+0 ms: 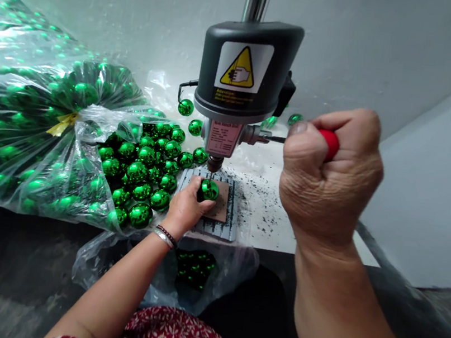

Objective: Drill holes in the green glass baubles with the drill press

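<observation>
A small bench drill point(245, 76) stands in the middle, its thin bit pointing down from the chuck point(214, 163). Beneath the bit is a shiny green ball point(210, 190), pinched by my left hand point(186, 205) between thumb and fingers. The bit's tip meets the top of the ball, though I cannot tell how deep it reaches. Under the ball lies a brown square board point(220, 208) on the slotted metal base point(230, 226). My right hand point(330, 162) is closed round the red knob point(330, 144) of the drill's feed lever, raised to the right of the machine.
Many green balls point(147, 155) lie loose left of the base, beside a large clear bag point(16, 121) full of them. Dark shavings point(266, 203) litter the white table point(283, 237). Below its front edge hangs an open plastic bag point(110, 262) with more green balls inside.
</observation>
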Demonstrator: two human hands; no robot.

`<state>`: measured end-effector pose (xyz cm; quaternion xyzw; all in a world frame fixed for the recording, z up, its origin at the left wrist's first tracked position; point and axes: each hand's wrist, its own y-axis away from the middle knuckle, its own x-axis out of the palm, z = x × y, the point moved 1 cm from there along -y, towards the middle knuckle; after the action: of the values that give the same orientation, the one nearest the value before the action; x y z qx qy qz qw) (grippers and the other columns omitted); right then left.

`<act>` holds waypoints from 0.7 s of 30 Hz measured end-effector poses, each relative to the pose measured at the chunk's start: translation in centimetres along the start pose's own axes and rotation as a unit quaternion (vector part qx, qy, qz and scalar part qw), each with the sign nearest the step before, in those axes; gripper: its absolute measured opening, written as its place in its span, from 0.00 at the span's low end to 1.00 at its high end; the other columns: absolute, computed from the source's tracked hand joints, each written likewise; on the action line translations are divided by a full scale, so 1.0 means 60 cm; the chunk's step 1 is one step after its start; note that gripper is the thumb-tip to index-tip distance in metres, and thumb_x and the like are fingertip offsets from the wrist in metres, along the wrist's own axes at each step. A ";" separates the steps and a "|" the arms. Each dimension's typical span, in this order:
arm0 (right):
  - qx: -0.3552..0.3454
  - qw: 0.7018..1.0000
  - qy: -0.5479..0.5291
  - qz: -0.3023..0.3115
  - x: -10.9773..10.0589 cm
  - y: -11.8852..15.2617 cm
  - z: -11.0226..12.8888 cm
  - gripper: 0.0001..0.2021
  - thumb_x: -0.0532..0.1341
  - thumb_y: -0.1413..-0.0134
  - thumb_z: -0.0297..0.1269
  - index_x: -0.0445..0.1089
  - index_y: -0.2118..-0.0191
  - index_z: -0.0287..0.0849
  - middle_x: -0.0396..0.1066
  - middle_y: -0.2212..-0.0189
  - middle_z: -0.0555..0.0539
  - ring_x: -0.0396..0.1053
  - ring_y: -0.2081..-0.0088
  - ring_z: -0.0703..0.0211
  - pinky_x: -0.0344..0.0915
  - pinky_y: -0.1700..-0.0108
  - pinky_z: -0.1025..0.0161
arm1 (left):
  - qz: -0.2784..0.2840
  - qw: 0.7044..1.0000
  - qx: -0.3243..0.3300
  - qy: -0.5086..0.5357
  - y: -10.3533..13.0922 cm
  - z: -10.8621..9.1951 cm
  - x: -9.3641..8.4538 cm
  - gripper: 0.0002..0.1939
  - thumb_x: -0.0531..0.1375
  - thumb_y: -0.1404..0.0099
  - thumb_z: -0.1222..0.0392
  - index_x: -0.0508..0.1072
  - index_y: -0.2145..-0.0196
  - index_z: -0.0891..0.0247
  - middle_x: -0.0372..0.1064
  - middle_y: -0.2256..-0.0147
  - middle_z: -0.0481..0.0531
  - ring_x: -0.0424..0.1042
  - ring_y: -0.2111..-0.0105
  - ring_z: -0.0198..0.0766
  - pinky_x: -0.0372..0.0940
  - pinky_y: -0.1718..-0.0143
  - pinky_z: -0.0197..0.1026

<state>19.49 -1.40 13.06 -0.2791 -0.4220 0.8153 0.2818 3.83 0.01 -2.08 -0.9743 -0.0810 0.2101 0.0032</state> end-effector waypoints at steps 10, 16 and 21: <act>-0.021 0.999 0.015 -0.021 0.000 0.020 -0.003 0.07 0.53 0.47 0.37 0.60 0.71 0.40 0.57 0.79 0.57 0.52 0.77 0.77 0.53 0.71 0.73 | 0.004 1.000 0.003 0.009 0.003 -0.002 -0.001 0.26 0.70 0.54 0.59 0.72 0.56 0.57 0.72 0.65 0.53 0.69 0.57 0.51 0.61 0.56 0.44; -0.021 0.999 0.037 -0.032 0.002 0.035 -0.008 0.07 0.53 0.46 0.39 0.62 0.70 0.41 0.63 0.76 0.55 0.57 0.75 0.74 0.56 0.70 0.71 | 0.005 0.999 0.011 -0.039 0.005 -0.008 -0.002 0.25 0.69 0.52 0.58 0.72 0.54 0.56 0.70 0.69 0.52 0.70 0.63 0.49 0.61 0.60 0.43; -0.016 0.998 0.033 -0.044 0.005 0.052 -0.014 0.06 0.53 0.46 0.39 0.61 0.69 0.43 0.65 0.76 0.55 0.60 0.74 0.73 0.58 0.69 0.71 | 0.015 0.999 0.018 -0.039 0.007 -0.015 -0.004 0.24 0.68 0.51 0.60 0.73 0.55 0.55 0.68 0.72 0.50 0.70 0.66 0.48 0.61 0.61 0.43</act>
<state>19.16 -2.27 9.93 -0.2918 -0.4376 0.7852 0.3267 4.05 -0.44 -1.18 -0.9664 -0.0623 0.2491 0.0143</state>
